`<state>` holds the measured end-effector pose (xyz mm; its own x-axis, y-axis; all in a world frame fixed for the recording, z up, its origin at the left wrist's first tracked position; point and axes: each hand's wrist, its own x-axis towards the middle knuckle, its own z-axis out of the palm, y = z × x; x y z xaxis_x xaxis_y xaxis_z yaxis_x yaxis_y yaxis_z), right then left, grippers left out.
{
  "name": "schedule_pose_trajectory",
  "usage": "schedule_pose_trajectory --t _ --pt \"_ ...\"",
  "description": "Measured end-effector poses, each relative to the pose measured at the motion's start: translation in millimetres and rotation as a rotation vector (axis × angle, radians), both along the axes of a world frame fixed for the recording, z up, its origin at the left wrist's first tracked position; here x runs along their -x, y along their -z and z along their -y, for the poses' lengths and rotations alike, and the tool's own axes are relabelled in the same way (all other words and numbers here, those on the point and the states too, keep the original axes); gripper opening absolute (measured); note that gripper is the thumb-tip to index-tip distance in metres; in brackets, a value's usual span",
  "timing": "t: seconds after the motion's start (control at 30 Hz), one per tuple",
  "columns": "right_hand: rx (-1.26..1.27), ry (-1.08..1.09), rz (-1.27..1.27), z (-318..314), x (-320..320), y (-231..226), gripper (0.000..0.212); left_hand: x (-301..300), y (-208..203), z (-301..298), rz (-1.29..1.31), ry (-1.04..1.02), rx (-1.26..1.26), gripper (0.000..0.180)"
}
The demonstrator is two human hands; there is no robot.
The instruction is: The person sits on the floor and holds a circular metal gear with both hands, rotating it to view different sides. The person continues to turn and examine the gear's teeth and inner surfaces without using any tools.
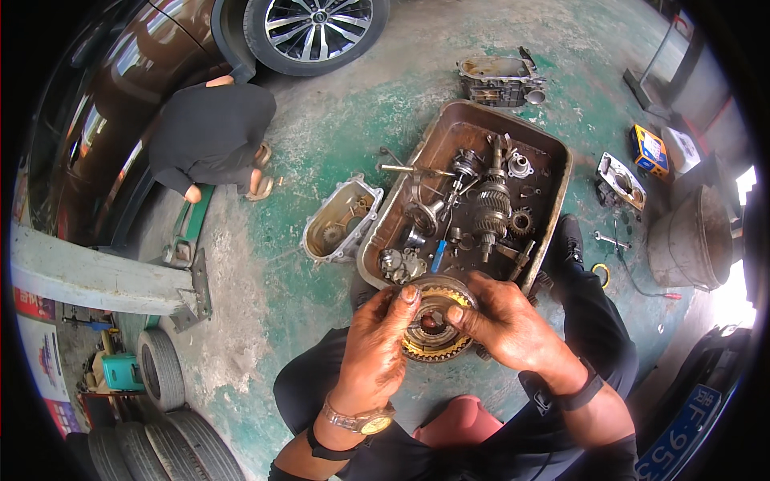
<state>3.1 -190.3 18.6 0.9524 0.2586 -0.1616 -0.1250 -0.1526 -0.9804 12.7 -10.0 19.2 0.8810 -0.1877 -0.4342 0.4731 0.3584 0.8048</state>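
Note:
My left hand (373, 345) and my right hand (509, 321) grip a round gear with a brass-coloured toothed synchronizer ring (433, 350) from opposite sides. Both thumbs lie over its upper face, and its hub points up toward me. It is held above my lap, just before the near end of a brown metal tray (559, 180). Inside that tray lie a shaft stacked with gears (492, 200), a loose small gear (522, 221), a blue-handled screwdriver (439, 256) and several oily metal parts. The fingers under the gear are mostly hidden.
An open metal housing (345, 220) sits left of the tray, another casing (499, 80) beyond it. At right are a metal plate part (620, 180), a wrench (612, 240) and a bucket (691, 240). Another person (212, 132) crouches by a brown car; tyres (160, 369) stand lower left.

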Motion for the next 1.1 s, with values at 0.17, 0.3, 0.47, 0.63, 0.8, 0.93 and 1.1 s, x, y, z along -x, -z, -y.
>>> schedule_pose_trajectory --t 0.17,0.3,0.47,0.63,0.8,0.93,1.1 --pt "-0.05 0.032 0.065 -4.6 -0.4 7.9 0.03 1.2 1.1 0.0 0.033 0.017 -0.013 0.033" --pt "-0.089 0.029 0.059 -5.5 0.5 11.2 0.031 1.8 1.5 -0.5 0.048 0.005 -0.028 0.032" --pt "-0.153 0.034 0.035 -6.8 1.1 13.2 0.031 2.7 -0.3 -1.3 0.045 -0.016 0.016 0.029" --pt "-0.171 0.067 -0.066 -7.5 0.3 16.3 0.031 3.9 -1.9 2.5 -0.006 -0.062 0.06 0.032" --pt "-0.176 0.136 0.011 -13.0 1.0 21.7 0.033 1.6 -1.8 2.9 -0.013 -0.038 0.113 0.034" --pt "-0.182 0.156 0.027 -15.2 1.3 27.8 0.033 2.5 -3.9 2.7 -0.026 -0.033 0.161 0.034" --pt "-0.153 0.167 0.064 -16.6 0.7 29.5 0.034 3.8 -4.8 2.8 -0.011 -0.025 0.134 0.033"
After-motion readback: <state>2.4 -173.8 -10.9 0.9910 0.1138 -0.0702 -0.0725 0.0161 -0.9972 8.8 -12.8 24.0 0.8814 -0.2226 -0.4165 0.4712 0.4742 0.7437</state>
